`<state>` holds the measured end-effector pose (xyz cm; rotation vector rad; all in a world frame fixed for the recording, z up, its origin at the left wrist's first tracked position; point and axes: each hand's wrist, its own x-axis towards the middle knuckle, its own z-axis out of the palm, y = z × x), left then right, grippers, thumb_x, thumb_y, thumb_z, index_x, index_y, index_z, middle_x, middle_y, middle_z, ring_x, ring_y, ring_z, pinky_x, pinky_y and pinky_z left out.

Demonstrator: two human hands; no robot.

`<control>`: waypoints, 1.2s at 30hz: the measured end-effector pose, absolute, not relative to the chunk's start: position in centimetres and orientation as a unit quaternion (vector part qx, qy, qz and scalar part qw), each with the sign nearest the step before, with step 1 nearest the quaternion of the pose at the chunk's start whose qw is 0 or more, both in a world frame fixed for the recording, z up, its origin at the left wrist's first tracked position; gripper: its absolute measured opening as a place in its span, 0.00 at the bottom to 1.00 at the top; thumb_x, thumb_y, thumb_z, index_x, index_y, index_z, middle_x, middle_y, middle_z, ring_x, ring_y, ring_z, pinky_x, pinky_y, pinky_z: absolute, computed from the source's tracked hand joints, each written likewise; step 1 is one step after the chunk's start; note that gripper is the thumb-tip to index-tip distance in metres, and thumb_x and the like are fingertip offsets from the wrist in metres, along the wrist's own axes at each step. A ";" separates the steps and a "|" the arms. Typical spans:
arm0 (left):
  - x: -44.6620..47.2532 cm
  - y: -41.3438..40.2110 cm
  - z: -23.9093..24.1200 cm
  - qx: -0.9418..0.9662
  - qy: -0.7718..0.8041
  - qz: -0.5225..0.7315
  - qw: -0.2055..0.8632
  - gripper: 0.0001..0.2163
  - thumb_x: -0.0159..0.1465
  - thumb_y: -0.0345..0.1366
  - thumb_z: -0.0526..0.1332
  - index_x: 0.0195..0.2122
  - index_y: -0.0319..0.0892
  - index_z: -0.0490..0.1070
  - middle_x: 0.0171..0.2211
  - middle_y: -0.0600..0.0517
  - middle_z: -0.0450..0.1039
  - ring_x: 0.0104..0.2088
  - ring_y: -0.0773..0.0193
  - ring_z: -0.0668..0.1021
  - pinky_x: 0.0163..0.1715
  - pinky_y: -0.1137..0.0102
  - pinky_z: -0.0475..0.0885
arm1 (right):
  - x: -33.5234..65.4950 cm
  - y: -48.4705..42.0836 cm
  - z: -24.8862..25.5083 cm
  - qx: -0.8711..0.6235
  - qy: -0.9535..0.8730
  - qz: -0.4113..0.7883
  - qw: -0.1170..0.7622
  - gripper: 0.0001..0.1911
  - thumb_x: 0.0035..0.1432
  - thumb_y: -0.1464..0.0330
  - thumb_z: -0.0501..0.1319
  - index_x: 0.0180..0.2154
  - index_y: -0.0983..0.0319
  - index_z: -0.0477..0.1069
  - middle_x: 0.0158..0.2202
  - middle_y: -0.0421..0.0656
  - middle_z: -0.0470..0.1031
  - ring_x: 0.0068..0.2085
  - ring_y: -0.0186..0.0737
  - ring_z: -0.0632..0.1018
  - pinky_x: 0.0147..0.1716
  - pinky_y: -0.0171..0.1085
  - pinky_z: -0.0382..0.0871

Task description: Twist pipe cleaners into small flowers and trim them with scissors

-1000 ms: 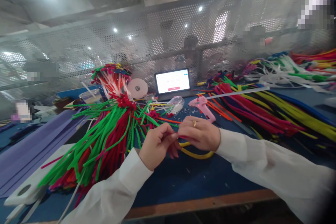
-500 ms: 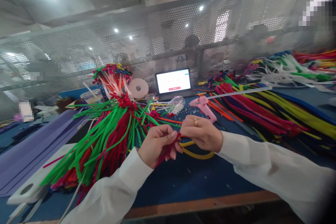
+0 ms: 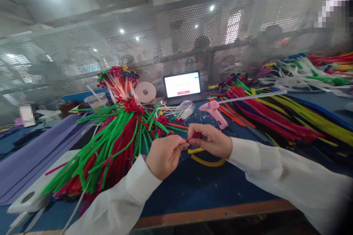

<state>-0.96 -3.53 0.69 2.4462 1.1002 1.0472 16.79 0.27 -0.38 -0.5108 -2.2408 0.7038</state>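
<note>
My left hand (image 3: 165,156) and my right hand (image 3: 211,140) meet fingertip to fingertip above the blue table. Between them is a red pipe cleaner (image 3: 196,136), pinched by both; most of it is covered by my fingers. Under my right hand lies a bent yellow pipe cleaner (image 3: 208,162). Left of my hands spreads a big bundle of green pipe cleaners (image 3: 110,136) mixed with red ones, with small red shapes on top. Just beyond my right hand rests a pink glue gun (image 3: 216,112).
A tablet (image 3: 182,84) showing a timer stands at the back beside a white ribbon spool (image 3: 145,92). Loose pipe cleaners (image 3: 275,114) in many colours cover the right side. Purple sheets (image 3: 35,158) and a white power strip (image 3: 30,194) lie left. A perforated metal screen (image 3: 176,40) rises behind.
My left hand has turned over, its back now facing up and its fingers closed to a pinch. My right hand has rolled so its thumb side shows, red pipe cleaner curled within.
</note>
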 end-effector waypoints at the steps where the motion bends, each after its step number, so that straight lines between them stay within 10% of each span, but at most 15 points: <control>1: -0.8 -3.5 0.8 0.812 0.399 0.364 0.222 0.08 0.58 0.36 0.52 0.26 0.39 0.65 0.20 0.52 0.70 0.19 0.70 0.71 0.19 0.75 0.65 | 16.9 0.3 -0.4 -0.196 -0.881 0.206 0.377 0.06 0.56 0.68 0.50 0.29 0.64 0.60 0.25 0.40 0.65 0.27 0.30 0.66 0.27 0.30 0.61; 4: -0.5 -3.1 1.0 0.688 0.405 0.343 0.496 0.11 0.56 0.40 0.53 0.22 0.39 0.59 0.18 0.53 0.69 0.13 0.71 0.69 0.10 0.78 0.60 | 17.4 0.4 -0.2 -0.148 -0.911 -0.035 0.383 0.07 0.55 0.73 0.49 0.27 0.63 0.63 0.25 0.41 0.67 0.30 0.34 0.66 0.32 0.35 0.60; 7: -0.5 -2.9 1.0 0.661 0.391 0.322 0.553 0.11 0.57 0.40 0.53 0.22 0.40 0.57 0.17 0.54 0.68 0.12 0.72 0.68 0.09 0.78 0.59 | 17.7 0.6 0.0 -0.116 -0.914 -0.140 0.363 0.08 0.55 0.74 0.49 0.28 0.61 0.65 0.28 0.41 0.70 0.34 0.36 0.66 0.35 0.37 0.58; 15: -1.5 -3.2 0.2 0.888 0.325 0.312 -0.094 0.09 0.58 0.30 0.48 0.29 0.39 0.68 0.26 0.47 0.72 0.29 0.64 0.74 0.29 0.70 0.68 | 17.1 0.7 0.1 -0.218 -0.869 0.331 0.294 0.14 0.58 0.63 0.46 0.29 0.65 0.61 0.24 0.40 0.67 0.26 0.30 0.69 0.26 0.30 0.63; 24: -0.6 -2.8 0.8 0.700 0.403 0.331 0.487 0.11 0.57 0.40 0.52 0.23 0.38 0.60 0.19 0.51 0.69 0.14 0.70 0.70 0.14 0.74 0.66 | 17.7 0.5 0.2 -0.151 -0.904 -0.176 0.358 0.08 0.55 0.73 0.51 0.28 0.60 0.66 0.26 0.39 0.71 0.34 0.35 0.67 0.38 0.39 0.54; 32: -1.8 -2.8 -0.1 0.888 0.269 0.288 -0.236 0.08 0.56 0.27 0.52 0.33 0.38 0.68 0.28 0.47 0.73 0.28 0.62 0.74 0.26 0.70 0.68 | 17.2 0.9 0.4 -0.241 -0.853 0.359 0.292 0.16 0.59 0.63 0.44 0.29 0.66 0.63 0.24 0.40 0.66 0.27 0.31 0.68 0.27 0.32 0.61; 36: -1.9 -2.9 -0.1 0.888 0.239 0.288 -0.267 0.09 0.56 0.26 0.52 0.37 0.39 0.68 0.29 0.47 0.73 0.30 0.63 0.75 0.28 0.71 0.69 | 17.1 1.0 0.2 -0.220 -0.848 0.393 0.280 0.11 0.55 0.63 0.51 0.29 0.65 0.60 0.22 0.37 0.63 0.23 0.28 0.65 0.23 0.29 0.60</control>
